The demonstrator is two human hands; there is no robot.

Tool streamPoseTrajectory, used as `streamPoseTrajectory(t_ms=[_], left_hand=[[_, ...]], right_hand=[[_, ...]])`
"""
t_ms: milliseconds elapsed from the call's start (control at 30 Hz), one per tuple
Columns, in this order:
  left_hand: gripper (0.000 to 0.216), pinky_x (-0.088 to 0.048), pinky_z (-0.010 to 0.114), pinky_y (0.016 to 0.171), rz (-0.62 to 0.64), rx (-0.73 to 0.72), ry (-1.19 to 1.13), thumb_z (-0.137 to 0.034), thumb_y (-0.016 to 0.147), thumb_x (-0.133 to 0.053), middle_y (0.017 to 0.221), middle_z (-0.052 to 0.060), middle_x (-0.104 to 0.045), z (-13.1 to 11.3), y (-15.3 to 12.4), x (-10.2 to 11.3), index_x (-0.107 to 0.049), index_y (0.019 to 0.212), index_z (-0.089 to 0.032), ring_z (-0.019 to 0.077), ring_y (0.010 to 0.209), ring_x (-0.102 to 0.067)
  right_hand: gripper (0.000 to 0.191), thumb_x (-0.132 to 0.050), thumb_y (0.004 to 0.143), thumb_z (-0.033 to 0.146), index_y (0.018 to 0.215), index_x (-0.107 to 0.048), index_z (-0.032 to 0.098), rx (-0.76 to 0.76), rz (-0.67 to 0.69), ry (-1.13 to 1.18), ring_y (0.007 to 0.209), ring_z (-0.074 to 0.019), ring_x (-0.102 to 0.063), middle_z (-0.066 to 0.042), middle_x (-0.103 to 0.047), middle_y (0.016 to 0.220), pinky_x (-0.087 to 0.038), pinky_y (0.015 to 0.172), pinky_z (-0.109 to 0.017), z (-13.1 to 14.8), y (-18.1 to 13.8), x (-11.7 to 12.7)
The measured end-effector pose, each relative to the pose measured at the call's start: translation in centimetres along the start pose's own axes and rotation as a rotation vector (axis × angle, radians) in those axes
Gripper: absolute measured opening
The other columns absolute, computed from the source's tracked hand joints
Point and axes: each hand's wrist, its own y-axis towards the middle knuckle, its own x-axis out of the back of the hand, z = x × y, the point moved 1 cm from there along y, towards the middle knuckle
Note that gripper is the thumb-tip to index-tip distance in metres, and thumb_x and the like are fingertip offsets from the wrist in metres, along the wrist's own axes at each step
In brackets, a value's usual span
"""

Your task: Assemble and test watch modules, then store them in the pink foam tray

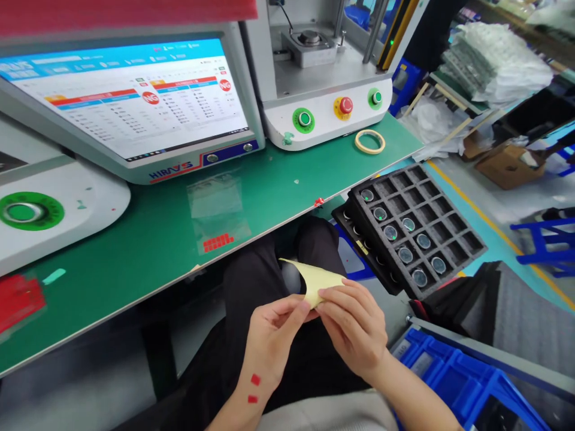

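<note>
A curled sheet of pale yellow paper (pixel 321 282) is held above my lap, its left corner pointing up and away. My left hand (pixel 278 332) pinches its lower edge between thumb and fingers. From the other side my right hand (pixel 353 323) grips the same sheet, fingers folded over it. The two hands nearly meet at the bottom of the paper; whether something small sits between the fingertips is hidden. Two small red stickers (pixel 255 379) are on my left wrist.
A green table (pixel 278 185) carries a monitor (pixel 135 102), a press with buttons (pixel 327 114), a tape roll (pixel 370 142) and red stickers (pixel 218 242) on clear film. To the right, a black foam tray (pixel 453 221) holds several round parts; blue crates (pixel 444 365) stand below.
</note>
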Motion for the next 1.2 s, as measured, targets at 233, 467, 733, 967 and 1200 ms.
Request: streamPoseTrajectory(t_ms=[233,467,733,967,1200], left_hand=[[0.02,-0.063,0.022,0.076,-0.169,0.012,0.074,-0.037,0.069,-0.083,0.079,0.0,-0.076,1.5,1.2,1.3,-0.078,0.077,-0.02,0.0167,0.073,-0.073],[0.03,-0.064,0.021,0.07,-0.195,-0.001,0.115,-0.043,0.06,-0.087,0.069,0.0,-0.073,1.4,3.1,1.3,-0.074,0.067,-0.017,0.0164,0.067,-0.072],[0.035,-0.063,0.019,0.064,-0.201,0.049,0.156,-0.046,0.057,-0.088,0.067,0.0,-0.071,1.6,4.0,0.9,-0.072,0.066,-0.016,0.0158,0.061,-0.071],[0.03,-0.062,0.019,0.066,-0.202,-0.048,0.176,-0.043,0.069,-0.081,0.065,0.0,-0.07,1.5,3.5,0.9,-0.067,0.067,-0.016,0.0146,0.062,-0.071],[0.023,-0.06,0.021,0.065,-0.24,-0.181,0.353,-0.035,0.079,-0.071,0.071,0.003,-0.072,0.5,1.1,-0.1,-0.065,0.067,-0.017,0.0158,0.064,-0.071]], right_hand=[[0.01,-0.057,0.089,0.018,0.084,-0.065,0.021,-0.201,0.038,0.203,0.08,-0.0152,-0.07,-0.004,-0.074,0.087,-0.058,0.079,-0.031,-2.8,-1.5,1.6],[0.032,-0.054,0.096,0.04,0.077,-0.06,0.015,-0.902,-0.008,-0.051,0.043,-0.0071,-0.05,0.007,-0.054,0.054,-0.045,0.046,-0.021,-18.9,-7.1,8.2],[0.027,-0.059,0.094,0.038,0.087,-0.062,0.013,-1.238,0.072,-0.138,0.053,-0.0071,-0.056,0.004,-0.06,0.069,-0.05,0.053,-0.021,-23.2,-11.3,8.2],[0.033,-0.065,0.083,0.049,0.082,-0.055,0.018,-1.102,-0.16,-0.174,0.041,-0.0106,-0.052,0.008,-0.053,0.053,-0.046,0.046,-0.025,-20.0,-8.6,7.7],[0.01,-0.063,0.082,0.013,0.089,-0.065,0.02,-0.381,-0.001,0.165,0.078,-0.0177,-0.066,-0.005,-0.069,0.082,-0.056,0.072,-0.033,-4.0,-2.2,1.3]])
